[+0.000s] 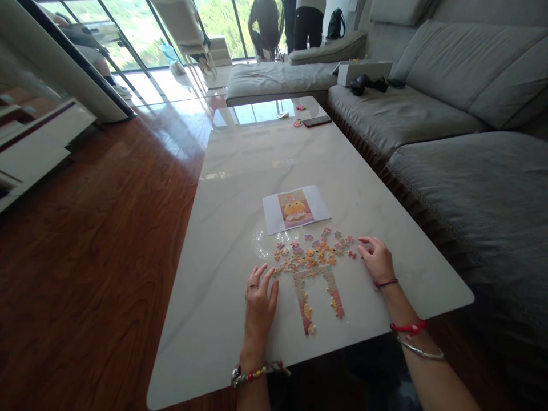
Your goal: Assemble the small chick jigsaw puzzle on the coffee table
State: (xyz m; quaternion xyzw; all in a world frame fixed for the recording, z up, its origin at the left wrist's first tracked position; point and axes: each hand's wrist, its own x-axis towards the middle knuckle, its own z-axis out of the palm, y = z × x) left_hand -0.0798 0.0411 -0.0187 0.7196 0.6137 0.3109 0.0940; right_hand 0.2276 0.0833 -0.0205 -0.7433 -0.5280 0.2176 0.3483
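Loose jigsaw puzzle pieces (314, 254) lie in a heap on the white marbled table (231, 217). Just below them sits a partly joined puzzle border (299, 291), with a top row and two side strips around bare tabletop. My left hand (259, 299) rests on the table left of the border, fingers spread and holding nothing, its fingertips near the heap's left end. On the heap's right side, my right hand (377, 260) lies with fingers loosely bent and apart, close to a few pink pieces. Above the heap is a paper sheet (272, 214) printed with a yellow cartoon figure.
At the table's far end are a dark phone (317, 121), a small white object (283, 115) and small colourful items. A grey sofa (471, 171) runs along the right, holding a white box (363, 73) and a black object. People are near the windows.
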